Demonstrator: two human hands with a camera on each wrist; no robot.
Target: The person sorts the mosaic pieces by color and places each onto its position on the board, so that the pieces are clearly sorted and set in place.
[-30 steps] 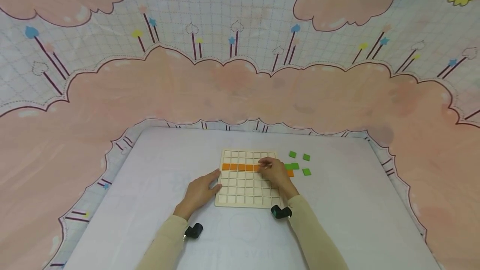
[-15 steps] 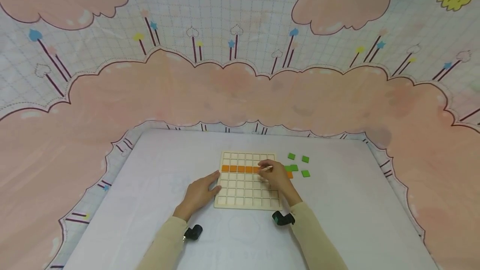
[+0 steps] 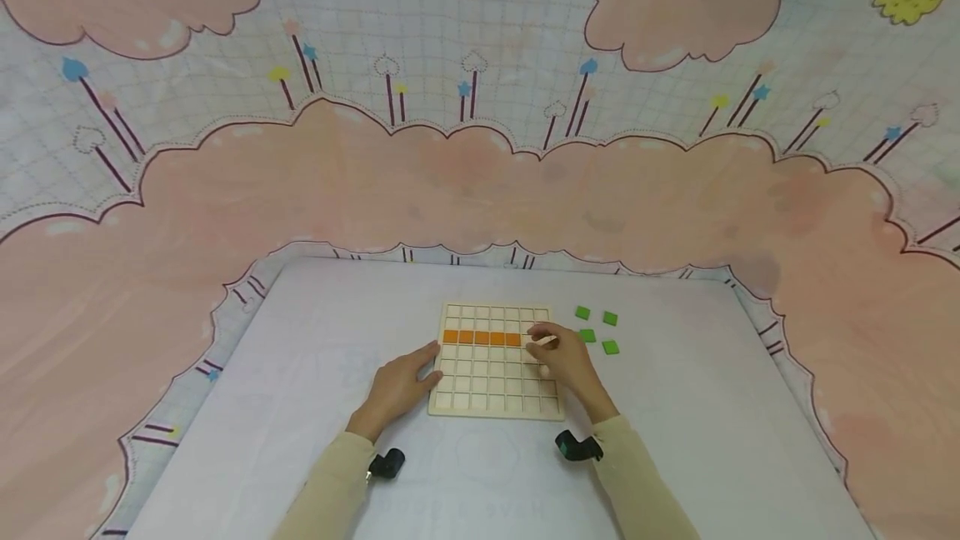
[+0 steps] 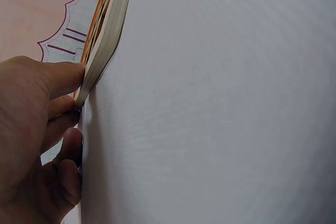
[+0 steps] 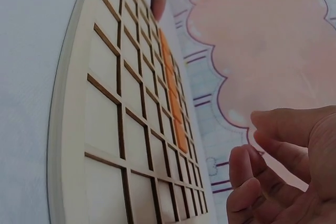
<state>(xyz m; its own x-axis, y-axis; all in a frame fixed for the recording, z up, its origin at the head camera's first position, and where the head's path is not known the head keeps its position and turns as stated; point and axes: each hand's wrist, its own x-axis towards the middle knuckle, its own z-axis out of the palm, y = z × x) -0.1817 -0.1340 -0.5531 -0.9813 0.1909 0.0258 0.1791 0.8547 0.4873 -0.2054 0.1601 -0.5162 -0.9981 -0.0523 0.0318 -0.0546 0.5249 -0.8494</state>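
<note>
A pale gridded board (image 3: pixel 483 368) lies flat near the middle of the white table (image 3: pixel 480 482), with five orange tiles (image 3: pixel 482 338) side by side in its third row from the far edge, beginning at the left. The far right part of the board is hidden under the right hand (image 3: pixel 566 357), so what lies beneath cannot be told. That hand is above the board's right edge, fingers loosely bent; the right wrist view shows a gap between them and nothing visibly held there. The left hand (image 3: pixel 399 382) grips nothing; its fingers are extended, their tips touching the board's left edge. The left wrist view, where the board is cut off at the top, shows its side and thickness, which the head view barely gives; the orange tiles shrink there to a thin line. Four green tiles (image 3: pixel 611 347), seen only from the head, lie just beyond the right hand. Beige sleeves (image 3: pixel 330 477) run out of frame, and a cloud-patterned cloth (image 3: pixel 487 190) surrounds the table.
</note>
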